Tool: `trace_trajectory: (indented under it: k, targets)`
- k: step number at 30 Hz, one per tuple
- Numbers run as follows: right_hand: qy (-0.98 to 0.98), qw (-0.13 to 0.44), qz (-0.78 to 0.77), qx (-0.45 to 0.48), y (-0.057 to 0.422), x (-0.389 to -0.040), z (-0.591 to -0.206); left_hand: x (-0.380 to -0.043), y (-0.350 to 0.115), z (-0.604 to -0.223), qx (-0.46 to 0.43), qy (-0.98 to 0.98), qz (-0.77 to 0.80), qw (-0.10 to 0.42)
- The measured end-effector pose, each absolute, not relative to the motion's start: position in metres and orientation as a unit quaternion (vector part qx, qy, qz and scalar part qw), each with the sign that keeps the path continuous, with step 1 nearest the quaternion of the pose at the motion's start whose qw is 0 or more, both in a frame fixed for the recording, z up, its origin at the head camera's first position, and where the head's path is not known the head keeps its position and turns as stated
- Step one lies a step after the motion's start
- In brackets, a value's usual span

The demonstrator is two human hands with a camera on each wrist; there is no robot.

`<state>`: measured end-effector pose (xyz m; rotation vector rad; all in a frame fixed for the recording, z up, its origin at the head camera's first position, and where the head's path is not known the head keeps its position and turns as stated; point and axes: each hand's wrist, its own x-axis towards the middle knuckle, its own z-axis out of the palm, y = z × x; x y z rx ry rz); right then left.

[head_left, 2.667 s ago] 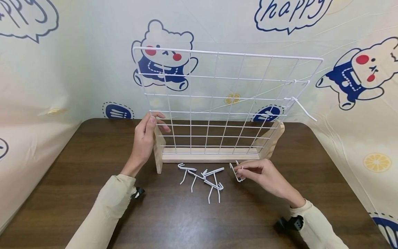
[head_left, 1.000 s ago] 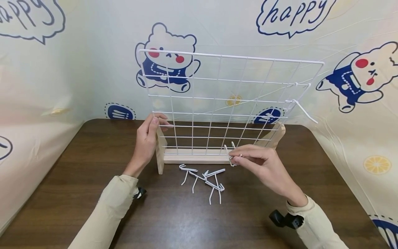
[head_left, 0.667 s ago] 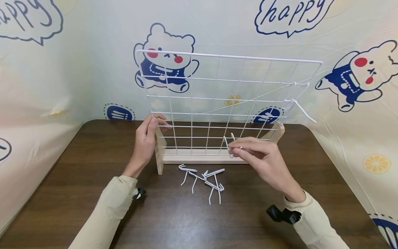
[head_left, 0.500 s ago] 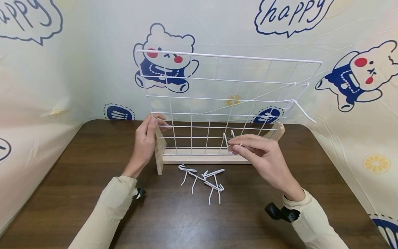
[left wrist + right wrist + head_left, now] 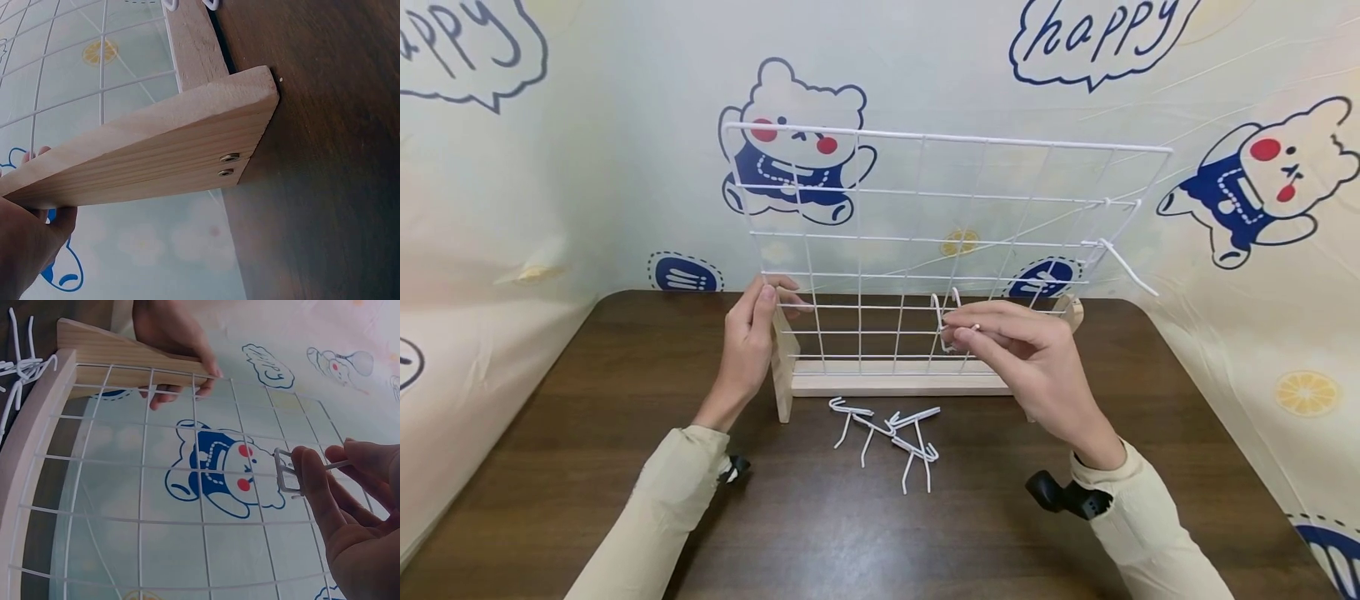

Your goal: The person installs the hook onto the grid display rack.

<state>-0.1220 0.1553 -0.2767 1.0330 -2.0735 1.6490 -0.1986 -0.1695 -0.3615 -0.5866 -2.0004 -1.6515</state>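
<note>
A white wire grid rack (image 5: 925, 135) stands in a wooden base (image 5: 895, 383) on the table. My left hand (image 5: 745, 325) grips the top of its left wooden side panel (image 5: 156, 150), thumb in front and fingers behind. Between thumb and fingers, my right hand (image 5: 1033, 354) pinches a white metal grid hook (image 5: 937, 312). The hook's two bent ends point up, close in front of the lower right part of the grid. In the right wrist view the hook's rectangular back (image 5: 279, 472) faces the wires, and its prong (image 5: 338, 465) sits between the fingertips.
Several white hooks (image 5: 913, 448) lie tangled on the brown table (image 5: 820, 533) in front of the base. One more hook (image 5: 1127, 267) hangs on the grid's upper right side, its prong sticking out forward. A patterned cloth (image 5: 625, 167) surrounds the table behind and at the sides.
My right hand has lifted the hook off the table and raised it, slightly leftward, in front of the grid. My left hand has kept its grip on the side panel.
</note>
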Motion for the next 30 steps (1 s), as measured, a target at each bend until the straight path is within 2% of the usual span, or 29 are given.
trace_trajectory:
  k: [16,30]
  targets:
    - [-0.690,0.191,0.582,0.386,0.144,-0.128,-0.252,-0.198,-0.170,-0.362,-0.211,-0.725,-0.614,0.230]
    - [-0.681,0.254,0.567,0.387,0.132,-0.138,-0.226,-0.199,-0.170,-0.362,-0.214,-0.725,-0.612,0.233]
